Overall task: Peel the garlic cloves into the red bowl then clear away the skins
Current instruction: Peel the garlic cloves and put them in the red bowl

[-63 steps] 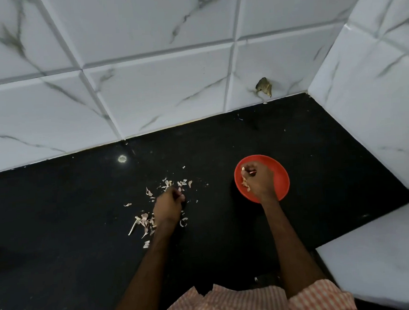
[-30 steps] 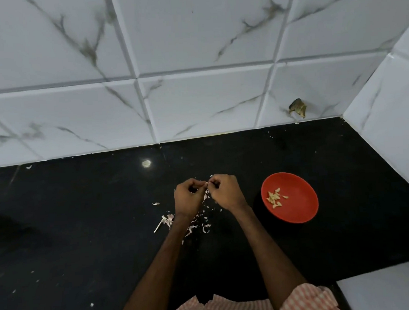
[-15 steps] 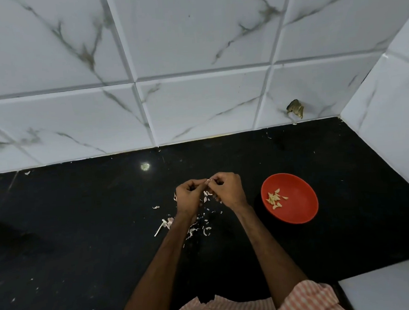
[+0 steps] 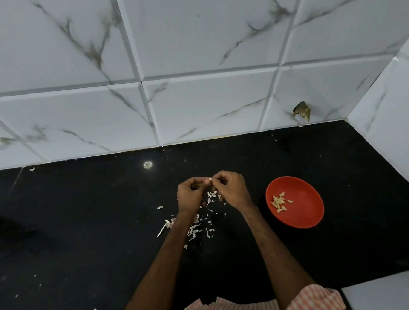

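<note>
Dim, soft light; wide-angle edges bend noticeably.

Black counter (image 4: 83, 234) – marble wall tiles (image 4: 203, 35), brown bit (image 4: 302, 110) by corner

The right hand (image 4: 232, 189) has left the bowl (image 4: 305, 211) at centre right, and the left hand (image 4: 190, 194) has lifted off the skins (image 4: 198, 227). Both hands now meet at frame centre, pinching a clove (image 4: 209, 180) between their fingertips. The peeled cloves (image 4: 279, 201) in the bowl are now uncovered.
</note>
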Available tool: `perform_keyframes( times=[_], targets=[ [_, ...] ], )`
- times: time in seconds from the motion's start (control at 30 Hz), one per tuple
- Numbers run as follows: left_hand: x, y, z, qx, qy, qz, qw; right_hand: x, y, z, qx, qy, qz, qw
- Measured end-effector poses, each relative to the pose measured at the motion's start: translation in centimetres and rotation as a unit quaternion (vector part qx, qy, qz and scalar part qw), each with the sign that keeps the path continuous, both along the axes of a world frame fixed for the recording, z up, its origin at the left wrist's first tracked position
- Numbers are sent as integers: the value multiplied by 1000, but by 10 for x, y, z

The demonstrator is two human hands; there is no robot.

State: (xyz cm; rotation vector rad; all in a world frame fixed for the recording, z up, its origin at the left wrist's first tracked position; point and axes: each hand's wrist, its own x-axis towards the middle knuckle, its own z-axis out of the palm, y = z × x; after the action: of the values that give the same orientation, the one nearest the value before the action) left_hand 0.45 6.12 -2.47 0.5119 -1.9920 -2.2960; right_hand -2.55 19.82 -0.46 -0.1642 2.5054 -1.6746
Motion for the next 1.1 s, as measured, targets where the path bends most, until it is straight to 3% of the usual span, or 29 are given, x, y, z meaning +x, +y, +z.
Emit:
perform_keyframes(
  times=[0.13,0.37,0.63,0.9,1.0,1.1],
  targets=[
    [-6,1,0,-52,11,8,999,-5,0,-2,-5,-1,5,1000],
    [-9,0,0,-37,15,-3,999,-10,4,-4,28,44,36,998],
    [-16,4,-1,-167,26,-4,986,-13,-1,-8,59,50,-1,997],
    [-12,11,-1,-108,15,30,994,-16,-10,-2,56,9,-20,998],
    [-12,15,7,-28,18,55,998,-17,-15,-2,116,0,-2,993],
    [-15,14,15,65,14,56,996,-17,-17,-5,96,-22,27,995]
  ],
)
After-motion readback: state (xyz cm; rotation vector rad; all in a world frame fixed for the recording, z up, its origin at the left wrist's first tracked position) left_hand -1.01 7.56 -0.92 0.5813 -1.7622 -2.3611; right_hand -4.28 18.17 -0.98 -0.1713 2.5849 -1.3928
